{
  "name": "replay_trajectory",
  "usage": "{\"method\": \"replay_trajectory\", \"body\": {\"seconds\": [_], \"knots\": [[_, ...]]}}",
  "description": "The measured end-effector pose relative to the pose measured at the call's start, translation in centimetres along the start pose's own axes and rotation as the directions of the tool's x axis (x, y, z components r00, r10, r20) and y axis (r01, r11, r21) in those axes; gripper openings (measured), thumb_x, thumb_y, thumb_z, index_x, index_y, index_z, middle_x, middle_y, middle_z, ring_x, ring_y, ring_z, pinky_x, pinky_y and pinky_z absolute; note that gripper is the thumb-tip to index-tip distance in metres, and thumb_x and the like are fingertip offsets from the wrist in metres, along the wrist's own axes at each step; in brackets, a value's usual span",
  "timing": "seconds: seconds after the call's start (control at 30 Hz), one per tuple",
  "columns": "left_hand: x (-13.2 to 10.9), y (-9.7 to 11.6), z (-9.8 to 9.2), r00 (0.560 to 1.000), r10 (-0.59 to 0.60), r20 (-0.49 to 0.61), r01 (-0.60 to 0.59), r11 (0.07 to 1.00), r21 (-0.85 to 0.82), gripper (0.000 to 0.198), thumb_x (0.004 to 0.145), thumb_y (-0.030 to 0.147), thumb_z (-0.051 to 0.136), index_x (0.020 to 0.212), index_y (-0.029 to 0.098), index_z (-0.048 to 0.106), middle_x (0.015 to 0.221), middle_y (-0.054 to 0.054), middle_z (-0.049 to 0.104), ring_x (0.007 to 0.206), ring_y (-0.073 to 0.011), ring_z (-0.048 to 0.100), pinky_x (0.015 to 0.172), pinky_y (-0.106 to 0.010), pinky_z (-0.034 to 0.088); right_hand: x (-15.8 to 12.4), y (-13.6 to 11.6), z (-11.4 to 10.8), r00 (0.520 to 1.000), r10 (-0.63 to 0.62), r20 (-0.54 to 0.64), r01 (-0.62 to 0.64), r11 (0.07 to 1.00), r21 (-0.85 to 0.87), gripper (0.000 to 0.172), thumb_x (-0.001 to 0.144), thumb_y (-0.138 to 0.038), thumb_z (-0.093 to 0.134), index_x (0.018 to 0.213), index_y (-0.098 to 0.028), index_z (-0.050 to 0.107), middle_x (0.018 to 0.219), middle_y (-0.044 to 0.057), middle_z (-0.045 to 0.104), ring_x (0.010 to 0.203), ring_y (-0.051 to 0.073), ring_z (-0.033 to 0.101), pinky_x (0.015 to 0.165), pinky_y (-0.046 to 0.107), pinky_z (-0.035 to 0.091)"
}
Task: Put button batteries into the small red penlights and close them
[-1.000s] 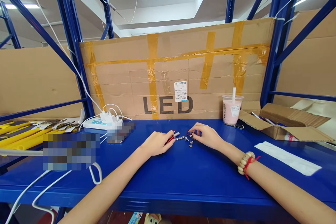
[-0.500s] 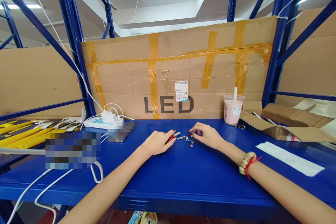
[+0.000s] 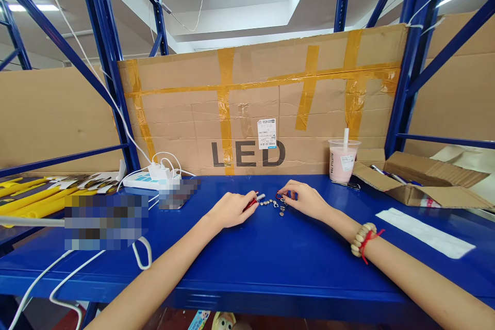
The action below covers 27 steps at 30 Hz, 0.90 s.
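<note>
On the blue shelf top [image 3: 270,258] my left hand [image 3: 231,209] is closed round a small red pen-shaped object with a silver tip [image 3: 253,200]. My right hand [image 3: 305,198] rests a little to the right, fingertips pinched on a tiny red-and-metal part [image 3: 281,197]. Between the two hands lie several small silver button-like pieces [image 3: 274,205] in a loose row. A beaded bracelet with a red string is on my right wrist.
A taped cardboard sheet marked LED [image 3: 263,108] stands behind. A pink drink cup with a straw [image 3: 342,160] and an open cardboard box [image 3: 421,180] sit at right, a white strip [image 3: 425,232] nearer. A power strip with white cables [image 3: 152,178] and yellow tools [image 3: 34,198] are at left.
</note>
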<state>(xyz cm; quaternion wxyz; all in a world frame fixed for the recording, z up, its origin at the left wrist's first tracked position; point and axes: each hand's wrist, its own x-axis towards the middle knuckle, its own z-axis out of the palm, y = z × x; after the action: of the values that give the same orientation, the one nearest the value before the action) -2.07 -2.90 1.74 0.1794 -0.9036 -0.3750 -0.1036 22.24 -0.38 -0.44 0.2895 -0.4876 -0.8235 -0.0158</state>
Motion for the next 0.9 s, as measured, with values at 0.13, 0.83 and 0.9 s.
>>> {"method": "replay_trajectory", "body": {"seconds": [0.13,0.83,0.9], "knots": [[0.0,-0.03,0.06,1.0,0.002,-0.004,-0.002,1.0,0.002,0.022,0.092,0.033,0.027,0.096,0.018,0.044,0.072,-0.002,0.066,0.062,-0.0189,0.063,0.049,-0.022,0.037,0.0,-0.05,-0.1,1.0,0.003,-0.001,-0.003,1.0,-0.002,0.02,0.077,-0.024,0.049,0.089,-0.026,0.065,0.087,-0.002,0.059,0.062,0.009,0.053,0.056,0.023,0.039],[-0.03,0.1,-0.31,1.0,-0.009,0.022,0.009,1.0,-0.01,0.023,0.092,0.033,0.028,0.095,0.018,0.045,0.072,-0.003,0.066,0.063,-0.0192,0.064,0.052,-0.023,0.04,-0.03,-0.07,-0.06,1.0,-0.006,0.001,0.006,1.0,-0.004,0.02,0.077,-0.024,0.048,0.088,-0.026,0.065,0.086,-0.001,0.06,0.063,0.01,0.053,0.056,0.023,0.039],[-0.03,0.12,-0.33,1.0,-0.006,0.022,0.007,1.0,-0.008,0.023,0.092,0.033,0.028,0.095,0.018,0.045,0.073,-0.003,0.066,0.064,-0.0194,0.064,0.051,-0.023,0.04,-0.03,-0.01,-0.06,1.0,-0.011,0.004,0.011,1.0,0.0,0.021,0.077,-0.024,0.048,0.088,-0.026,0.065,0.087,-0.001,0.06,0.063,0.01,0.054,0.056,0.023,0.04]]}}
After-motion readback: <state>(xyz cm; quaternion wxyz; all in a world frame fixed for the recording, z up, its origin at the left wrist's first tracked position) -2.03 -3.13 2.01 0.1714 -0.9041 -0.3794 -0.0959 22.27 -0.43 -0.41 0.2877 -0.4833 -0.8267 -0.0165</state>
